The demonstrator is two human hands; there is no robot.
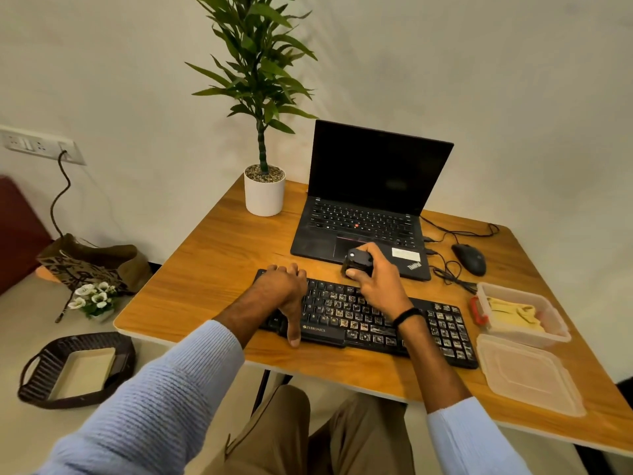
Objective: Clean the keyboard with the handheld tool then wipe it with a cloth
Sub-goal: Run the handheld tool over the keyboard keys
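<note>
Keyboard (359, 320): black plastic, long rectangular slab, flat on the wood-grain bench (205, 269). Its long axis runs on a diagonal, with the left end farther away and the number-pad end nearer and to the right. Key legends face the person. Many keycaps carry pale, patchy smears.

Left hand (284, 289): clamps the keyboard's left end, fingers curled over the far edge, thumb pointing down at the near edge.

Right hand (376, 279): wrapped around the handheld tool (358, 264), a small, blocky black body with rounded corners. The tool sits over the keyboard's far edge, just in front of the laptop (370, 186). Which way its working end points cannot be told.

Cloth (513, 311): yellow, crumpled, lying inside a translucent square plastic container (555, 334) to the right of the keyboard. The container's lid (527, 382) lies flat on the bench just nearer.

Mouse (469, 258): black, smooth, corded, right of the laptop.
</note>
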